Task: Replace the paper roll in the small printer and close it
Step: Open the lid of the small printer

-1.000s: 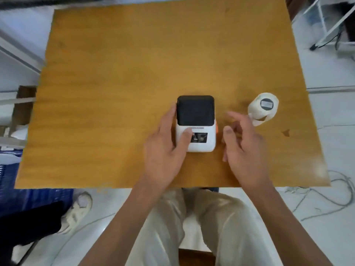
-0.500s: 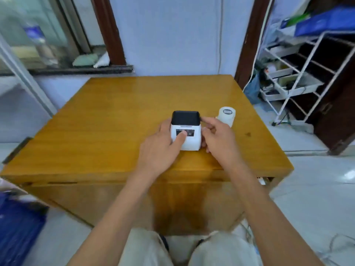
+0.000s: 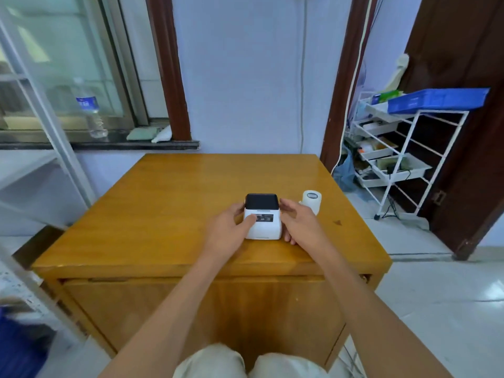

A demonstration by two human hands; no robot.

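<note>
A small white printer (image 3: 266, 227) with a black lid sits closed near the front of the wooden table (image 3: 191, 203). My left hand (image 3: 227, 230) clasps its left side, thumb pressed on the front panel. My right hand (image 3: 298, 223) rests against its right side, fingers along the edge. A white paper roll (image 3: 312, 201) stands on the table just behind and right of my right hand, untouched.
A white wire rack (image 3: 395, 156) with trays and a blue bin stands to the right by a dark door. A window sill with a water bottle (image 3: 91, 110) lies behind the table at left. The table's far half is bare wood.
The camera has tilted up from a top-down view to a forward view. My right hand moved from hovering near the roll to the printer's right side. My left hand stays on the printer.
</note>
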